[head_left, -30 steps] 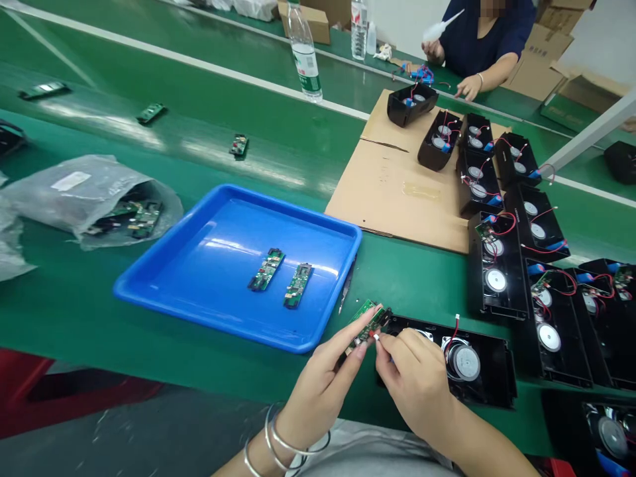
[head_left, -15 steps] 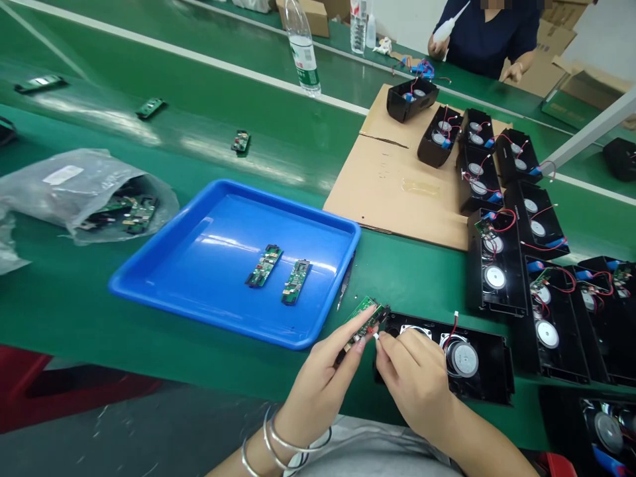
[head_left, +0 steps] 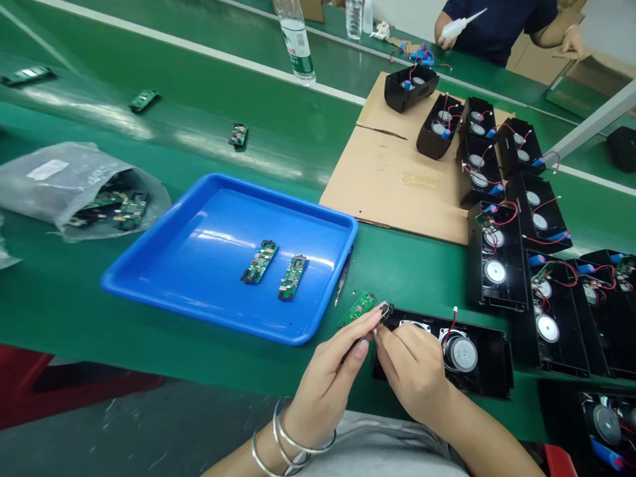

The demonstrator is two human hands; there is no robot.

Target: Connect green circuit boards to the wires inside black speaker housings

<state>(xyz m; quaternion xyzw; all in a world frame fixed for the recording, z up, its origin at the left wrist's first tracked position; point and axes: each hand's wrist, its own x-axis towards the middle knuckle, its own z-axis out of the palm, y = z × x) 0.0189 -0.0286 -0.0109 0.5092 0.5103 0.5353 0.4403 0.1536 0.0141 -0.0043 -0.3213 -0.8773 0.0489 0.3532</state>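
My left hand [head_left: 334, 377] is closed around a circuit board [head_left: 386, 311], whose black end shows past the fingertips; the fingers cover most of it. Pressed close against that board, my right hand [head_left: 413, 364] pinches a small white wire connector [head_left: 375, 330], mostly hidden by the fingertips. Whether the plug sits in a socket I cannot tell. Just beyond my left fingers another green circuit board [head_left: 358, 309] lies on the table. Under and beside my right hand is an open black speaker housing [head_left: 489, 361] with round metal drivers, one red wire sticking up.
A blue tray [head_left: 163, 301] holds two circuit boards. Left of it lies a plastic bag [head_left: 74, 175] of boards; tweezers [head_left: 342, 278] rest by its right rim. More speaker housings [head_left: 497, 258] stand at right, some on cardboard [head_left: 377, 172]. A co-worker [head_left: 491, 33] holds a white bottle opposite.
My left hand has tilted the held board, so less of its face shows. The connector has come closer to the board. The co-worker's arm has moved right.
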